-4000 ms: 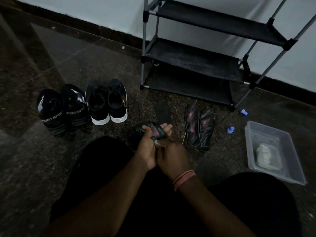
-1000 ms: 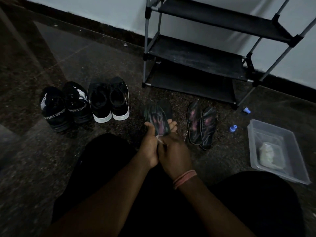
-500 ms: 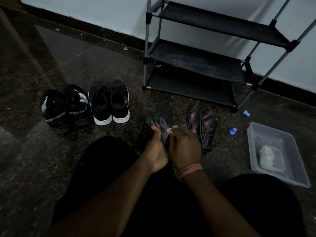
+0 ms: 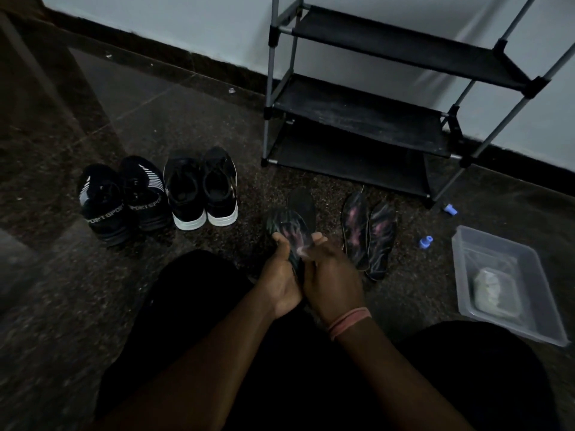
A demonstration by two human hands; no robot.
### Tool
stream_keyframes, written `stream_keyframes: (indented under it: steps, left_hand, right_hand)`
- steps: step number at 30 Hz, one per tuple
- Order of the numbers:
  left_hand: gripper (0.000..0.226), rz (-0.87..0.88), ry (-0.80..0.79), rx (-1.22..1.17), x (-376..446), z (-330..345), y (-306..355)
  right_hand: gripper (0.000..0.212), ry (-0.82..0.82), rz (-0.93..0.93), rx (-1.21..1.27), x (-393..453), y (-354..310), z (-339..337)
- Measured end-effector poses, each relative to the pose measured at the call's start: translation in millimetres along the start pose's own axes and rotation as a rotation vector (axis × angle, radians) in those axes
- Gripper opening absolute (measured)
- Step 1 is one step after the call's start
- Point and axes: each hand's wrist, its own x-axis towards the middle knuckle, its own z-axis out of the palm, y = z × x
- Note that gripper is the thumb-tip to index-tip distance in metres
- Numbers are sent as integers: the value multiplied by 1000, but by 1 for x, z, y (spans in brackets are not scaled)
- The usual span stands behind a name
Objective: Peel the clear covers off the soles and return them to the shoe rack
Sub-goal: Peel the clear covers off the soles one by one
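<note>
My left hand (image 4: 281,279) grips a dark insole with pink streaks (image 4: 287,227), held up over my lap. My right hand (image 4: 331,275) pinches the pale edge of the clear cover (image 4: 302,251) near the insole's lower end. A plain black insole (image 4: 302,203) lies on the floor just behind it. Two more streaked insoles (image 4: 368,234) lie side by side to the right. The black three-shelf shoe rack (image 4: 357,110) stands against the wall beyond them, its shelves bare.
Two pairs of black shoes (image 4: 158,194) stand on the floor to the left. A clear plastic tub (image 4: 504,284) with a pale wad inside sits at the right. Two small blue caps (image 4: 426,242) lie near the rack's foot. My dark-clothed legs fill the foreground.
Over the frames the held insole has been raised from folded and low to more upright. My right hand has stayed at its lower edge, picking at the cover.
</note>
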Motion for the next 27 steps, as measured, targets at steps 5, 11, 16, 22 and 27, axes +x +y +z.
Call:
stream_keyframes:
  steps: [5, 11, 16, 22, 27]
  left_hand:
    - [81, -4, 2, 37, 4, 2, 0]
    - [80, -16, -35, -10, 2, 1, -5]
    - [84, 16, -24, 29, 5, -4, -1]
    - [83, -15, -44, -27, 0, 1, -8]
    - [85, 31, -47, -9, -7, -4, -2]
  right_hand:
    - [35, 75, 18, -15, 3, -2, -4]
    - [42, 79, 30, -60, 8, 8, -5]
    - [34, -128, -18, -158, -2, 4, 4]
    - [34, 75, 44, -102, 4, 10, -13]
    - [35, -69, -41, -135, -2, 0, -14]
